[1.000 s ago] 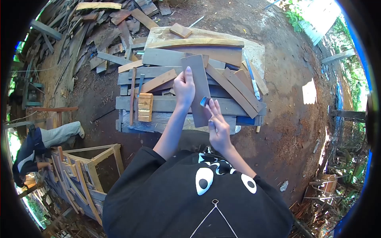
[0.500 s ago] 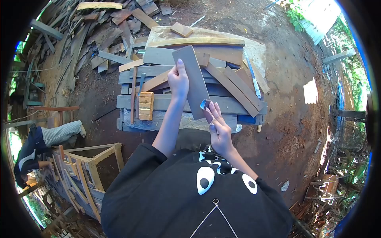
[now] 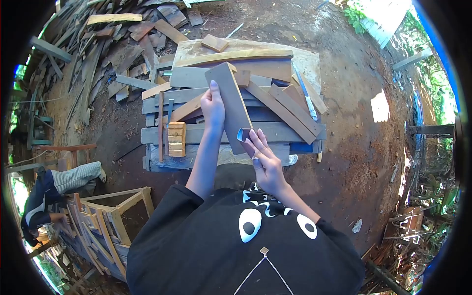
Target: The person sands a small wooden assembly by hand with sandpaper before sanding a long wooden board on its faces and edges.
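A flat grey-brown wooden board (image 3: 228, 105) is held up at a slant above the worktable. My left hand (image 3: 213, 109) grips its left edge, thumb lying on the face and the other fingers out of sight behind. Near the board's lower right edge, my right hand (image 3: 267, 164) is closed on a folded piece of sandpaper (image 3: 244, 135), brown outside with a blue inner side, which touches the board. The fingers lie fairly straight along it.
Loose boards (image 3: 280, 110) and a block of joined wood strips (image 3: 176, 139) lie on the slatted worktable (image 3: 206, 132). A scrap-wood pile (image 3: 98, 59) covers the ground at upper left. Another person (image 3: 44, 201) works beside a wooden frame (image 3: 118, 211) at lower left.
The board has turned slightly, so its pale right edge now shows. The sandpaper and my right hand have shifted a little left along the board's lower end.
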`<state>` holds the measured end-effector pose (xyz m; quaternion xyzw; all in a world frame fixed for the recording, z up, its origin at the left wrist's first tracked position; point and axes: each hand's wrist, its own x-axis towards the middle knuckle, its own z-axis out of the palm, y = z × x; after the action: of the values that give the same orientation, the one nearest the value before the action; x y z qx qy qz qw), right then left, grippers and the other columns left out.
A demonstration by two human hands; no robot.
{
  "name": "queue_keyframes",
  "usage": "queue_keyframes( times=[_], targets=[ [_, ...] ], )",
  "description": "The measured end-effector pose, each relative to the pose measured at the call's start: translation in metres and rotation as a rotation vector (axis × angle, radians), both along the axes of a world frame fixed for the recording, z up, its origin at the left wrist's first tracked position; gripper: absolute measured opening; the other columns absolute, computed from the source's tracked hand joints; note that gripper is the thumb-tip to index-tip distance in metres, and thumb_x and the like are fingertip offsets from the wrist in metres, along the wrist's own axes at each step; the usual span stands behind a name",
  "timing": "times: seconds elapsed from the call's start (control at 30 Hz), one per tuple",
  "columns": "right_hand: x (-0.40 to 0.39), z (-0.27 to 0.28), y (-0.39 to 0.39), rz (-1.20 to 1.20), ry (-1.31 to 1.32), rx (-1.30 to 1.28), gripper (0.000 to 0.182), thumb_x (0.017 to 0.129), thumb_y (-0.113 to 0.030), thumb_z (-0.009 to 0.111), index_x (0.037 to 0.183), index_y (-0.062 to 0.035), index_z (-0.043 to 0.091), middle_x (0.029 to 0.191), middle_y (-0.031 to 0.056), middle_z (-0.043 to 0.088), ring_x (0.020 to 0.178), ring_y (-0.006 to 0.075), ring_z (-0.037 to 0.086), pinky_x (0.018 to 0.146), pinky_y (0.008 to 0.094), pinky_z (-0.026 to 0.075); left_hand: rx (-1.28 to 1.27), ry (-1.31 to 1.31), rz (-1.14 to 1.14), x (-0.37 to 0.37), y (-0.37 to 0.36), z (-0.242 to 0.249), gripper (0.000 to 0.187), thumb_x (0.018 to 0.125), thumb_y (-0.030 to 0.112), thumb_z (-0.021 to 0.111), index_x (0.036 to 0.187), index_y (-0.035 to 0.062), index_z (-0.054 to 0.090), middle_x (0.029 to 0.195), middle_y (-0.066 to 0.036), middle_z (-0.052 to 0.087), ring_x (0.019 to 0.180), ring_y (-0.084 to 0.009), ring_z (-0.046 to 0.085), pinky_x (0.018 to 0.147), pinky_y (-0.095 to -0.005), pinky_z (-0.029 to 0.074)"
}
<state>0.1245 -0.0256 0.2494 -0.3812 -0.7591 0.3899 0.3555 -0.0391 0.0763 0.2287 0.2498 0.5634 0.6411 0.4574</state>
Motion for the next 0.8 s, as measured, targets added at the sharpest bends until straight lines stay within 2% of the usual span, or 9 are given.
queue_keyframes(
  times=[0.1, 0.2, 0.33, 0.4, 0.5, 0.57, 0.63, 0.7, 0.8],
  targets=[
    [-0.011, 0.001, 0.025, -0.048, 0.048, 0.068, 0.037, 0.081, 0.002, 0.046, 0.118, -0.0001, 0.051, 0.135, 0.0163, 0.035, 0.128, 0.0355, 0.025, 0.102, 0.0414, 0.027, 0.061, 0.148, -0.2, -0.001, -0.004, -0.012, 0.043, 0.093, 0.035, 0.04, 0.077, 0.001, 0.059, 0.065, 0.001, 0.057, 0.056, -0.0046, 0.048, 0.05, -0.0183, 0.039],
    [-0.015, 0.016, 0.076, -0.167, 0.14, 0.194, 0.037, 0.081, 0.003, 0.045, 0.117, 0.0004, 0.051, 0.135, 0.0162, 0.034, 0.128, 0.0355, 0.023, 0.102, 0.0409, 0.028, 0.057, -0.036, -0.316, 0.03, -0.023, 0.004, 0.042, 0.093, 0.035, 0.04, 0.074, 0.0017, 0.058, 0.065, 0.002, 0.055, 0.059, -0.0038, 0.047, 0.052, -0.0179, 0.038],
    [-0.017, 0.025, 0.063, -0.116, 0.139, 0.144, 0.033, 0.08, 0.005, 0.044, 0.112, 0.0024, 0.054, 0.136, 0.017, 0.033, 0.129, 0.0342, 0.023, 0.101, 0.0405, 0.029, 0.082, 0.031, -0.306, 0.018, -0.02, -0.009, 0.043, 0.093, 0.038, 0.039, 0.08, 0.0021, 0.059, 0.066, 0.001, 0.056, 0.059, -0.0048, 0.049, 0.053, -0.0187, 0.04],
    [-0.011, 0.009, 0.031, -0.002, 0.121, 0.095, 0.032, 0.08, 0.006, 0.044, 0.11, 0.0027, 0.055, 0.136, 0.0173, 0.032, 0.129, 0.0331, 0.024, 0.1, 0.04, 0.03, -0.004, -0.119, -0.197, 0.013, -0.016, -0.004, 0.046, 0.092, 0.04, 0.038, 0.081, 0.0011, 0.059, 0.067, -0.001, 0.058, 0.057, -0.0062, 0.052, 0.051, -0.0199, 0.042],
    [0.001, 0.01, 0.01, -0.003, -0.029, 0.062, 0.025, 0.081, 0.003, 0.044, 0.102, 0.0041, 0.057, 0.126, 0.0188, 0.046, 0.121, 0.0297, 0.04, 0.093, 0.0374, 0.038, -0.014, -0.042, -0.178, 0.0, -0.007, -0.021, 0.049, 0.091, 0.045, 0.039, 0.082, 0.0011, 0.059, 0.067, -0.003, 0.059, 0.057, -0.0087, 0.055, 0.053, -0.0219, 0.046],
    [0.026, -0.011, 0.012, 0.034, 0.116, -0.183, 0.019, 0.084, -0.001, 0.044, 0.097, 0.0025, 0.058, 0.114, 0.0149, 0.052, 0.109, 0.0243, 0.048, 0.087, 0.0347, 0.04, -0.06, -0.146, -0.148, 0.007, -0.011, -0.024, 0.049, 0.091, 0.047, 0.037, 0.089, 0.0022, 0.056, 0.069, -0.003, 0.057, 0.056, -0.01, 0.054, 0.051, -0.0228, 0.046],
    [0.028, -0.022, 0.017, -0.161, 0.571, -0.441, 0.017, 0.087, -0.007, 0.044, 0.096, -0.0005, 0.057, 0.102, 0.0094, 0.055, 0.097, 0.0177, 0.052, 0.08, 0.0322, 0.042, -0.073, -0.312, -0.15, 0.012, -0.009, -0.025, 0.047, 0.091, 0.048, 0.033, 0.092, 0.0053, 0.053, 0.067, -0.002, 0.051, 0.053, -0.0112, 0.05, 0.046, -0.0236, 0.044],
    [0.024, -0.013, 0.029, -0.413, 1.098, -0.617, 0.024, 0.093, -0.021, 0.039, 0.108, -0.0065, 0.051, 0.104, 0.006, 0.054, 0.096, 0.0154, 0.053, 0.078, 0.0307, 0.043, -0.02, -0.53, -0.311, 0.003, -0.009, -0.037, 0.044, 0.091, 0.047, 0.034, 0.092, 0.0061, 0.051, 0.064, -0.001, 0.048, 0.052, -0.0113, 0.047, 0.045, -0.0223, 0.041],
    [0.041, -0.005, 0.05, -0.575, 1.145, -0.751, 0.038, 0.094, -0.03, 0.032, 0.123, -0.0061, 0.039, 0.12, 0.0094, 0.048, 0.106, 0.0222, 0.05, 0.085, 0.0388, 0.043, 0.105, -1.03, -0.448, -0.003, -0.009, -0.072, 0.044, 0.09, 0.048, 0.035, 0.092, 0.0064, 0.049, 0.059, -0.001, 0.043, 0.05, -0.0117, 0.042, 0.045, -0.0239, 0.037]
  ],
)
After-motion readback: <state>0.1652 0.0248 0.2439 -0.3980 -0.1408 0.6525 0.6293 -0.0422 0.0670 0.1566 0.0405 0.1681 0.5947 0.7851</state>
